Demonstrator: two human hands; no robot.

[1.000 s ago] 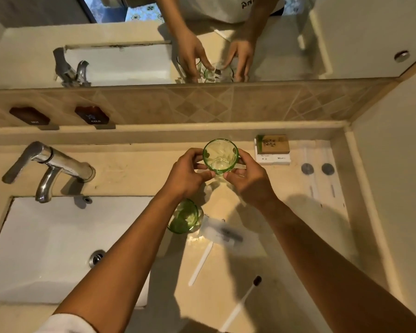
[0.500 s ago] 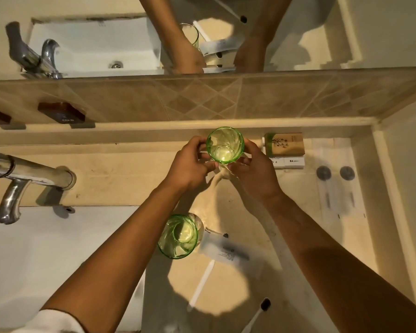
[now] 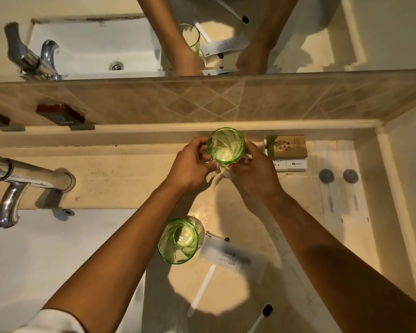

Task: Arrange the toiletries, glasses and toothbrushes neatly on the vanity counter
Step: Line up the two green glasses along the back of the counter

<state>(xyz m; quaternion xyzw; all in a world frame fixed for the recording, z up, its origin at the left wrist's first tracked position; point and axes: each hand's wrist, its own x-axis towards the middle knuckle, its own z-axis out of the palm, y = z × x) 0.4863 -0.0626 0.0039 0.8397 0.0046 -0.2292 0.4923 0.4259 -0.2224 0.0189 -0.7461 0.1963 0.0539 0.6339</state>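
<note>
A green glass [image 3: 226, 145] stands upright near the back ledge of the vanity counter [image 3: 120, 179]. My left hand [image 3: 192, 164] and my right hand [image 3: 252, 171] wrap its base from both sides. A second green glass [image 3: 178, 241] stands nearer to me, by the basin's corner, partly behind my left forearm. A white toothbrush [image 3: 201, 290] lies on the counter below it. A black-bristled toothbrush [image 3: 264, 313] lies at the bottom edge. A flat clear packet [image 3: 228, 254] lies next to the second glass.
A brown soap box [image 3: 288, 146] on white boxes [image 3: 293, 164] sits right of the held glass. Two wrapped items with dark round ends [image 3: 339, 186] lie by the right wall. The white basin [image 3: 34, 255] and chrome tap [image 3: 22, 174] fill the left. A mirror [image 3: 298, 32] rises behind.
The view has shifted closer and down over the counter. Both hands stay on the green glass, which sits slightly nearer the back ledge than before.
</note>
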